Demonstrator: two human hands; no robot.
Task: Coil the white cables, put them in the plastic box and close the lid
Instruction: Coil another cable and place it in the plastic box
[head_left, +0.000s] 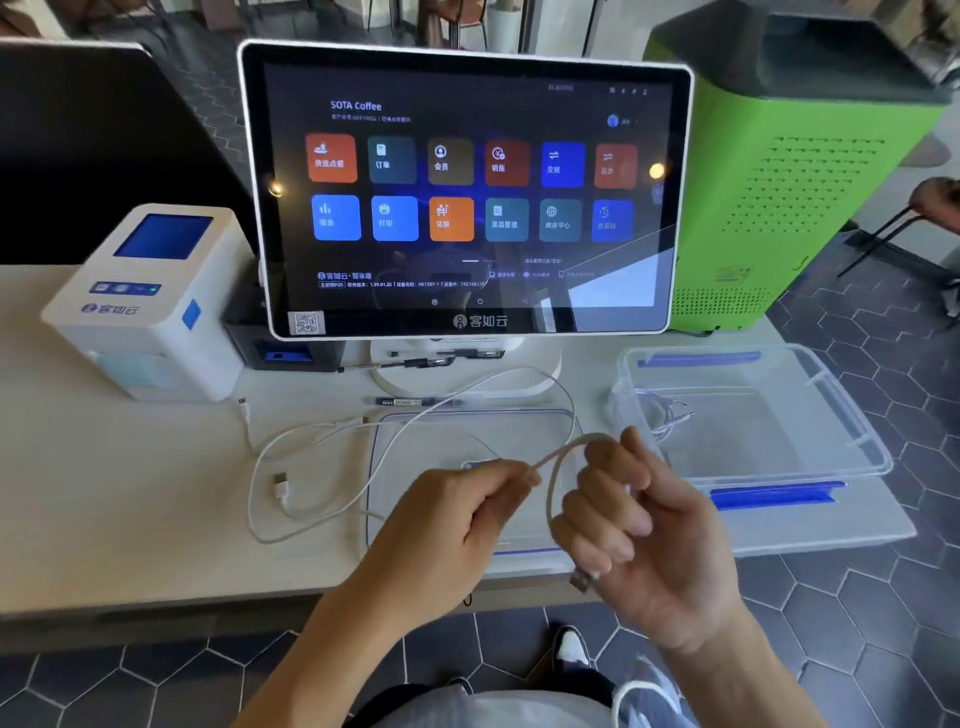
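Low in the centre of the frame, both hands work on a thin white cable (553, 467). The left hand (457, 525) pinches the cable between thumb and fingertips, while the right hand (639, 530) has its fingers curled round a loop of it, a metal plug hanging below that palm. From the left hand's pinch the cable trails away across the pale tabletop (130, 519) in loose loops toward the left of the frame, over a flat transparent plastic lid with a blue edge (415, 431) lying just behind the hands. At the right, a clear rectangular plastic box with blue clips (753, 415) sits open, and a coiled white cable (657, 413) lies in its left end. Behind, a touchscreen terminal (467, 192) stands upright, with a white receipt printer (150, 301) on the left.
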